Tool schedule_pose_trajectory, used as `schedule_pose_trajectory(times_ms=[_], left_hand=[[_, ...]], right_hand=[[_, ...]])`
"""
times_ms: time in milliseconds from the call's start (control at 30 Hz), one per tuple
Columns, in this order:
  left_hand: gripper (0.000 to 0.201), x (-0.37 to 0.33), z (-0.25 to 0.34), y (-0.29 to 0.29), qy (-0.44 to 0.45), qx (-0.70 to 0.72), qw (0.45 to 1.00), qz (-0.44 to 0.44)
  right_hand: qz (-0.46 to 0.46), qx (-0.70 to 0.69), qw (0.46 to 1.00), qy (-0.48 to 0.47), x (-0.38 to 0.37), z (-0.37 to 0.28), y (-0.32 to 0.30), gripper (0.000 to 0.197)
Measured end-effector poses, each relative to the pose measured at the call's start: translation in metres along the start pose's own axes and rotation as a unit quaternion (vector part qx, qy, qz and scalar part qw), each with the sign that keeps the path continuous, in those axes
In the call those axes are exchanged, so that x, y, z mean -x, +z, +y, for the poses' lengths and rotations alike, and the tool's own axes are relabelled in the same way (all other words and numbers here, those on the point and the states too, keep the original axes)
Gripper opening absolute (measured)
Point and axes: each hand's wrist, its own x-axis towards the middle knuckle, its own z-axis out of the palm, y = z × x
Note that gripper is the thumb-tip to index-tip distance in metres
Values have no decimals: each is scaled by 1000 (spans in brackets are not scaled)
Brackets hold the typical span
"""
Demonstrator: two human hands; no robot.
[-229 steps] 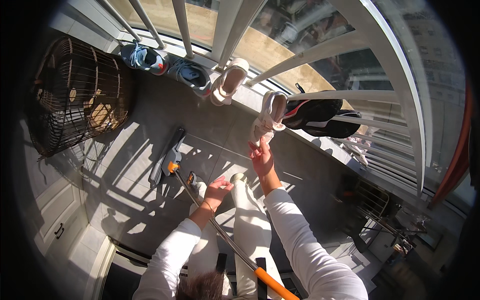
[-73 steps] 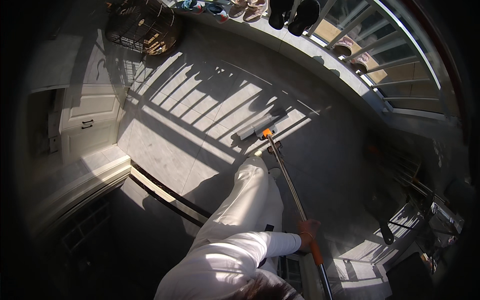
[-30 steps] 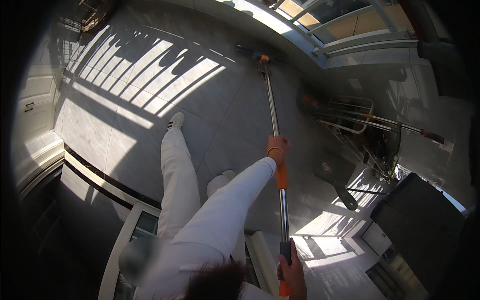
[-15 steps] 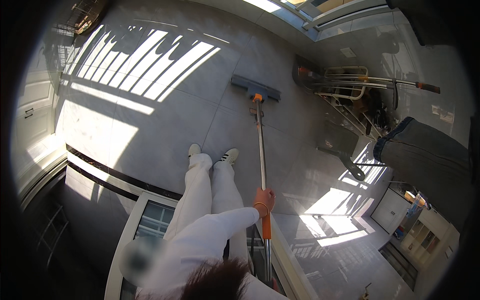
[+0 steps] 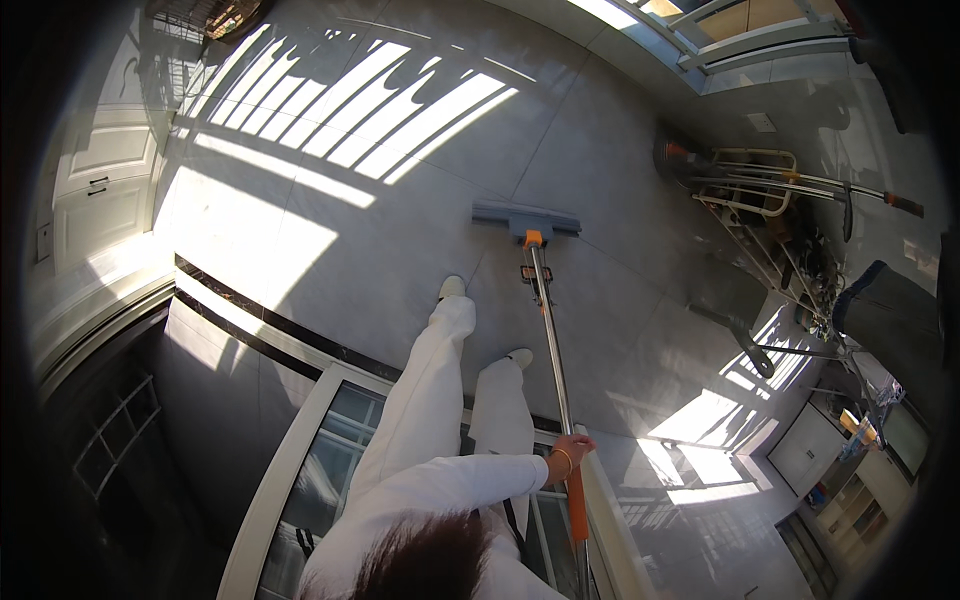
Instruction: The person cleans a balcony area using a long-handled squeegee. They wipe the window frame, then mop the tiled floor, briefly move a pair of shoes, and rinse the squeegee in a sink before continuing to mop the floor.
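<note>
My left hand [image 5: 570,456], with a thin orange band at its wrist, is closed around the steel pole of a mop [image 5: 552,345], at the upper end of its orange grip [image 5: 577,505]. The pole slants away from me to a wide grey mop head [image 5: 500,215] with an orange joint. That head lies on the grey tiled floor [image 5: 420,240], ahead of my feet. Of my right arm only some white sleeve shows at the lower edge; the right hand is out of the picture. Dark hair covers part of the lower middle.
A metal rack [image 5: 765,180] with long-handled tools stands at the right, near a grey dustpan [image 5: 735,300]. Dark clothing [image 5: 895,320] hangs at the far right. A white-framed glass door [image 5: 290,480] is close behind my legs. White cabinets [image 5: 105,190] stand at the left.
The mop head has shifted left over the floor. My left hand, still around the pole, sits lower and farther right in the picture. My feet have stepped, and the view has turned.
</note>
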Motion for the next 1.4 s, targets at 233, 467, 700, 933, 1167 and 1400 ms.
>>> schedule_pose_trajectory(times_ms=[233,467,700,933,1167,1400], left_hand=[[18,-68,242,-163,308,-12,895,322],[15,-38,372,-255,383,-13,843,377],[14,-122,217,-92,341,-121,815,452],[12,-133,-102,298,107,-138,967,183],[34,-166,-125,405,32,166,976,-139],[27,-146,3,188,227,479,843,90]], right_hand=[[84,-139,945,-284,-132,-228,-28,57],[-238,-344,845,-333,-148,-385,-107,54],[-279,-220,912,-202,-263,-171,-107,32],[-120,69,987,-81,-295,185,-209,32],[54,132,987,-75,-297,276,-293,28],[39,228,911,-340,-348,107,-236,26]])
